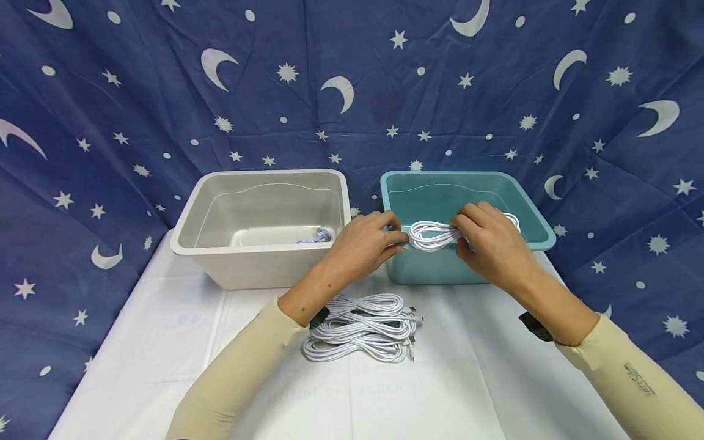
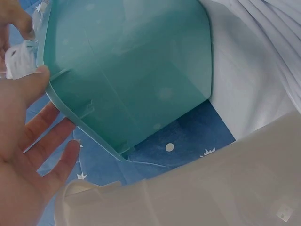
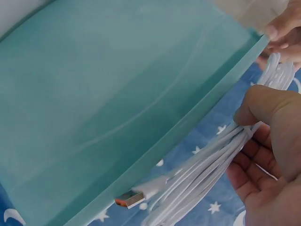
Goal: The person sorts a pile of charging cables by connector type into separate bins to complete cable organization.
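Note:
My right hand (image 1: 495, 244) pinches a coiled white USB cable (image 1: 431, 236) over the front rim of the teal bin (image 1: 473, 269). In the right wrist view, the thumb and fingers close around the middle of the coil, and its metal USB plug (image 3: 130, 199) sticks out beside the rim. My left hand (image 1: 365, 241) is at the bin's front left corner. In the left wrist view, its thumb (image 2: 35, 84) lies on one side of the rim and some fingertips reach behind it. Loops of the coil lie close to this hand.
A beige bin (image 1: 253, 252) stands to the left, with a small pale lavender cable (image 1: 321, 235) inside. Several coiled white cables (image 1: 363, 330) lie piled on the white tablecloth (image 1: 429, 397) in front. A blue curtain (image 1: 363, 79) with moons and stars hangs behind.

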Demonstrator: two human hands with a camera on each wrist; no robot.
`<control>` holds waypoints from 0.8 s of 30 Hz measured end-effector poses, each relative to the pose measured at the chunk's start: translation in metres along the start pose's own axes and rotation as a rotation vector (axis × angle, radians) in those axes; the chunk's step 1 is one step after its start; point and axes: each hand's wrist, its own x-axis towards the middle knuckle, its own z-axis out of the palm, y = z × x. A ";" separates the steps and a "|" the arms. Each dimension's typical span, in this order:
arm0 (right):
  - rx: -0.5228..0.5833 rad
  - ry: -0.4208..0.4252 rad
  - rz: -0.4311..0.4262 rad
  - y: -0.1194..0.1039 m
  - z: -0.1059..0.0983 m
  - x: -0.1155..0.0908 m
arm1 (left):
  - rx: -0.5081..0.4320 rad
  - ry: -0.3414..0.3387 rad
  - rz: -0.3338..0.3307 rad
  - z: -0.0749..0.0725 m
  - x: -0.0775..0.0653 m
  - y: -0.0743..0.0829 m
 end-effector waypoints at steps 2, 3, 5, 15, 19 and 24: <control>-0.009 -0.003 -0.001 0.005 0.002 0.002 | 0.004 -0.006 -0.005 0.000 -0.001 0.000; -0.011 -0.006 -0.002 0.008 0.003 0.003 | 0.005 -0.007 -0.006 0.000 -0.001 0.000; -0.015 -0.010 -0.006 0.013 0.006 0.005 | 0.006 -0.009 -0.009 -0.001 -0.001 0.000; -0.009 -0.088 0.077 0.030 0.013 0.006 | 0.003 -0.010 -0.006 0.000 -0.001 0.001; -0.007 -0.109 0.092 0.032 0.011 0.006 | -0.001 -0.011 -0.010 0.000 -0.001 0.000; -0.015 -0.098 0.071 0.031 0.010 0.004 | -0.007 -0.016 -0.014 0.000 0.000 0.000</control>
